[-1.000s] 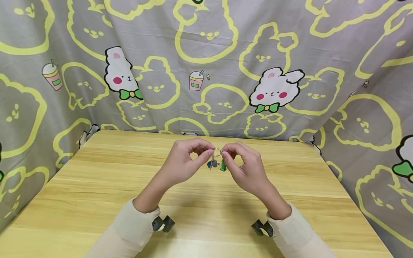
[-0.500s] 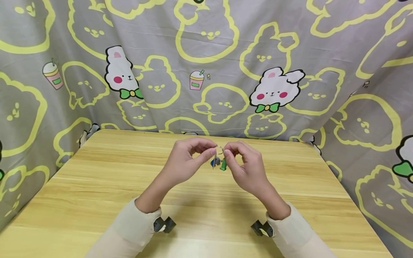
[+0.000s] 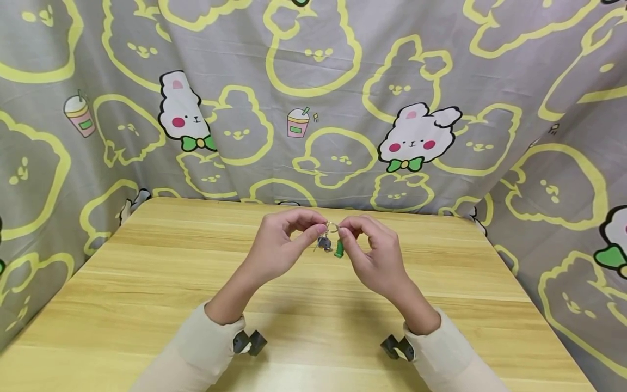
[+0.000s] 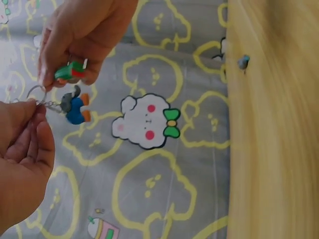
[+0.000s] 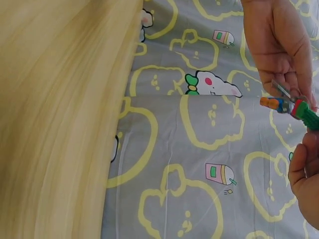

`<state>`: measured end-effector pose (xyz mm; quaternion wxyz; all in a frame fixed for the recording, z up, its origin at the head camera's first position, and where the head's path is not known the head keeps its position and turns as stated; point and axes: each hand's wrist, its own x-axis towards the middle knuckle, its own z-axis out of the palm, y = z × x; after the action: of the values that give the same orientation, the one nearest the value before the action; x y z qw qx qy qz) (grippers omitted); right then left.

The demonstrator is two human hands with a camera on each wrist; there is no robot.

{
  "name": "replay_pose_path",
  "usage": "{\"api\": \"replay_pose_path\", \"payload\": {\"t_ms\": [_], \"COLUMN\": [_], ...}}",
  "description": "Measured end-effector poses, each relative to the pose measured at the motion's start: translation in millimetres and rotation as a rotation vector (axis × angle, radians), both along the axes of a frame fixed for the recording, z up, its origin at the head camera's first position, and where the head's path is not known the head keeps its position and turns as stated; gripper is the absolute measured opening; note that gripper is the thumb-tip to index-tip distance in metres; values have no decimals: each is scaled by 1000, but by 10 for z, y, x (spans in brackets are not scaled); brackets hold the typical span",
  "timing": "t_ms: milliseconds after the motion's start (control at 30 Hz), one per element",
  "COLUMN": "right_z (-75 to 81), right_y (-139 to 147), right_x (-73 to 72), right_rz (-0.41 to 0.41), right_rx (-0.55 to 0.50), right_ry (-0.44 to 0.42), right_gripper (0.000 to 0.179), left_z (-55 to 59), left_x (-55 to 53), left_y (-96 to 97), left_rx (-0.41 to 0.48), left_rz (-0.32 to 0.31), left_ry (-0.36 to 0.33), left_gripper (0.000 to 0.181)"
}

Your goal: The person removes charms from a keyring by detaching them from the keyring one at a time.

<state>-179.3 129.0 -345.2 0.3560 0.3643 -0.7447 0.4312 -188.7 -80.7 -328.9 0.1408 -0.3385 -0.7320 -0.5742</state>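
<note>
A metal key ring spans the gap between the fingertips of both hands, held above the table. My left hand pinches its left side between thumb and forefinger. On the other side, my right hand pinches near where a green charm hangs; that charm shows some red in the left wrist view. An elephant charm, grey with blue clothing and orange feet, dangles on a short chain below the left fingertips. Beside it, a thin flat metal piece shows in the right wrist view.
The wood-grain table lies beneath both hands. Grey curtain with yellow cartoon outlines surrounds its back and sides. Dark wrist cameras sit at the cuffs.
Both hands have shifted slightly, staying at the ring. The elephant charm and flat metal piece have swung and turned; the green charm has moved a little.
</note>
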Motion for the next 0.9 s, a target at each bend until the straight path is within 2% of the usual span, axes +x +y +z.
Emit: {"api": "replay_pose_path", "payload": {"t_ms": [200,400,667,900], "right_z": [19,20,27,42], "right_y": [41,47,35,23], "right_x": [-20,-34,-38,-40], "right_rz": [-17,-36,-34,-21], "right_rx": [123,187,199,209], "right_ry": [98,196,230,240], "right_gripper": [15,21,20,27], "left_z": [44,59,66,81], "left_x": [-15,-17,-22,-26], "left_y": [-57,-81,-103,-119], "left_rx": [-87,-133,-170,-210], "left_rz": [18,15,3,5], "left_ry": [103,119,145,218], "left_gripper": [6,6,6,6]}}
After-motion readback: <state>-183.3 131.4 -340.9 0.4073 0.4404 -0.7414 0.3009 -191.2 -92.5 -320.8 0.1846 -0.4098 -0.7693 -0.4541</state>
